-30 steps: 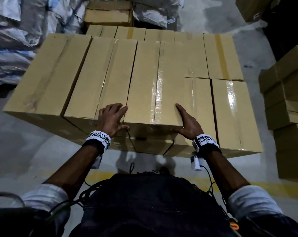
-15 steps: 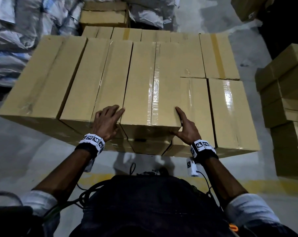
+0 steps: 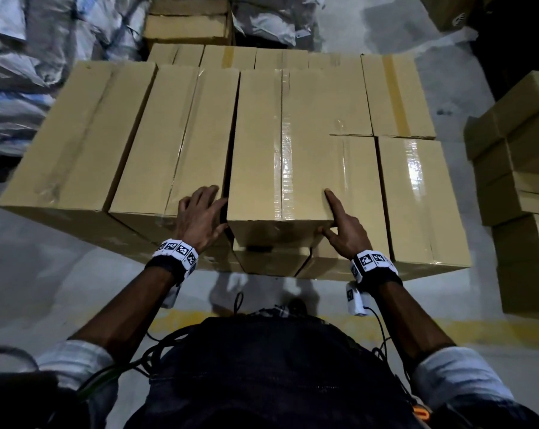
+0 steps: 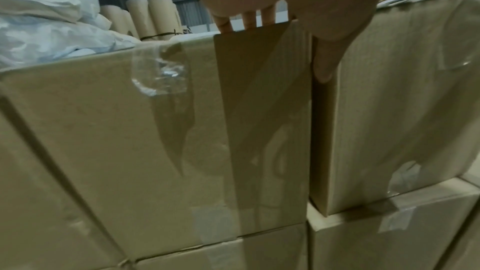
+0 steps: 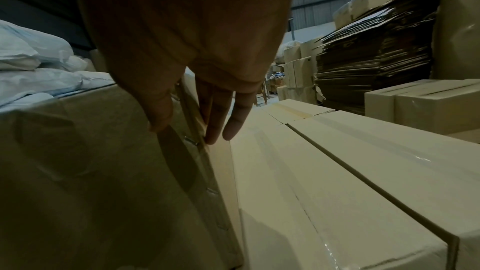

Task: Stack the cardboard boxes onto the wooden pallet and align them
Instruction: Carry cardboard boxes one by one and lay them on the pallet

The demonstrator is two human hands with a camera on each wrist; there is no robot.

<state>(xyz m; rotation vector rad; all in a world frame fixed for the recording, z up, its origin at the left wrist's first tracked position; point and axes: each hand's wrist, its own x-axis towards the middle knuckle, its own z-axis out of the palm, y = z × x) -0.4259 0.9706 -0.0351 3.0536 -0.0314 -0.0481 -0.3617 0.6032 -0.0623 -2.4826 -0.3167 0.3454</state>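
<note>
The centre box (image 3: 280,150) sits on the top layer of the stack (image 3: 200,125), between the box to its left (image 3: 175,140) and the lower boxes on the right (image 3: 416,196). Compared with one second ago, the left hand (image 3: 200,218) has shifted from the top of the neighbouring box towards the seam, its fingers (image 3: 210,193) now spread and relaxed at the dark gap beside the centre box. The right hand (image 3: 344,226) stays at the box's near right corner, index finger straight along the top edge, thumb on the near face; it presses and does not clamp. The near end of the centre box has closed up towards the neighbours' front line.

Judgement: this box is placed and the work in hand is alignment; a narrow gap on its left remains.

Not visible: the wooden pallet itself, covered by the stack. The left wrist view shows only fingertips (image 4: 226,22) over the top edge and the thumb in the seam. The right wrist view is dark; contact of the fingers (image 5: 233,118) with the cardboard cannot be confirmed there.
</note>
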